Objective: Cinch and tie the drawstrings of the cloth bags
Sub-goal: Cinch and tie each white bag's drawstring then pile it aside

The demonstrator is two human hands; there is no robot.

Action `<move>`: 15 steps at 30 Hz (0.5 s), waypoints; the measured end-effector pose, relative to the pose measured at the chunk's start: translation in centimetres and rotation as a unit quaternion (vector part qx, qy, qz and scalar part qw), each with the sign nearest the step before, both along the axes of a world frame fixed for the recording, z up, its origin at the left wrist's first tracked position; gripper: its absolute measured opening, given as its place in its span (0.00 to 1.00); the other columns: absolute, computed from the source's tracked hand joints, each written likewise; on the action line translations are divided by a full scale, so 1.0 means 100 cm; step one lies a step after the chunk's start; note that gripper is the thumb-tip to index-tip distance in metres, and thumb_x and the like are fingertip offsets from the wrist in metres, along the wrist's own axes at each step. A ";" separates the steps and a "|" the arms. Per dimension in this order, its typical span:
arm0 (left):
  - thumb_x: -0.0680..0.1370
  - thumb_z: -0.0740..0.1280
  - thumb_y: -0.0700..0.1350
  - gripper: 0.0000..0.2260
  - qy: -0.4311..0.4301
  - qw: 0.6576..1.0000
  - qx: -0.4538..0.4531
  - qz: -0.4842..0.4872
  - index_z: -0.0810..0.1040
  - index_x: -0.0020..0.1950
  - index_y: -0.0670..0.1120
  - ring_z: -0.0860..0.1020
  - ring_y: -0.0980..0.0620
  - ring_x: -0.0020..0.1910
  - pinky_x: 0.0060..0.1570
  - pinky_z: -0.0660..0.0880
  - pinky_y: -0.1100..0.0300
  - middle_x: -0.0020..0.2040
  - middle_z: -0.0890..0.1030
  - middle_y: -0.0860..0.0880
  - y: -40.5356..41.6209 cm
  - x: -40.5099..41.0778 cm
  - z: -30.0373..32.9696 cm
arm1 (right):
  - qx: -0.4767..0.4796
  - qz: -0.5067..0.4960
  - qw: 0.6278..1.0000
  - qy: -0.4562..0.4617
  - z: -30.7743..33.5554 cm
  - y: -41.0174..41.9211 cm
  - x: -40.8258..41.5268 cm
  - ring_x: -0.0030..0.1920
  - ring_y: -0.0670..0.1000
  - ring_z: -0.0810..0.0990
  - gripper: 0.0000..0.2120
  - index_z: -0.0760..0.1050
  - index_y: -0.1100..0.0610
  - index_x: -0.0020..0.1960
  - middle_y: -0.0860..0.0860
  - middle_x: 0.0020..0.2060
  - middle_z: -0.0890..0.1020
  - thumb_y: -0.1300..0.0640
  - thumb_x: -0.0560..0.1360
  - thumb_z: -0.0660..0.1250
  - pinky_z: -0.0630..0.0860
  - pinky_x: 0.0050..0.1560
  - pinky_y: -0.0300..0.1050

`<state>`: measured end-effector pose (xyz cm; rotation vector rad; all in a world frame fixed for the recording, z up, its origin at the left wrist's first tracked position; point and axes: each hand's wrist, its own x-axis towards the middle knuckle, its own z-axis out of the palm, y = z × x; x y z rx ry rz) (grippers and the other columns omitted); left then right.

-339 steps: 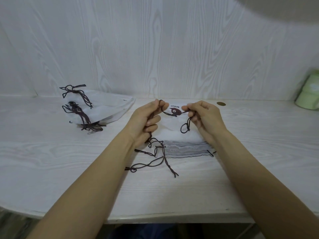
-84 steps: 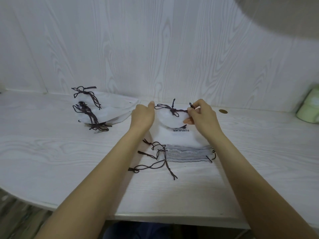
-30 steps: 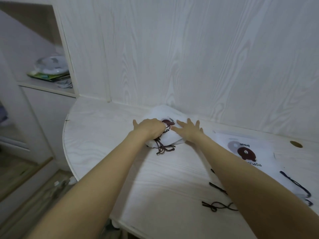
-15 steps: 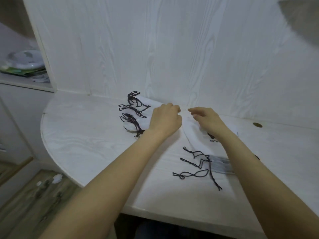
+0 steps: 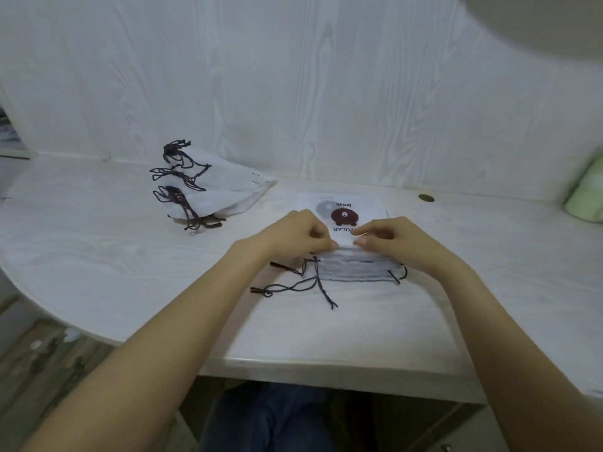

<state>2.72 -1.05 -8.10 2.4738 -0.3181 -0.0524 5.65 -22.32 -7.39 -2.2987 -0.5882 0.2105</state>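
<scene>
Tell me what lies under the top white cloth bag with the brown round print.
Under the top white cloth bag with the brown print lies a stack of flat white cloth bags, only near edges showing. How many cannot be told.

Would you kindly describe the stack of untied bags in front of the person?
The stack of untied bags lies flat on the table, white cloth in layered edges, the top bag printed with a brown round figure. Dark drawstrings trail loose to its left. Both hands, left and right, pinch at its near edge.

Green object (image 5: 587, 199) — perhaps a cloth — blurred, cut off at right.
</scene>
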 end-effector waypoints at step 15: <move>0.80 0.61 0.50 0.10 -0.136 0.942 -0.236 0.198 0.77 0.43 0.46 0.75 0.55 0.43 0.41 0.66 0.67 0.42 0.80 0.53 0.005 0.035 -0.024 | 0.042 -0.128 0.976 -0.173 -0.013 0.031 0.034 0.39 0.48 0.74 0.06 0.76 0.54 0.43 0.50 0.37 0.79 0.51 0.74 0.67 0.65 0.32 0.38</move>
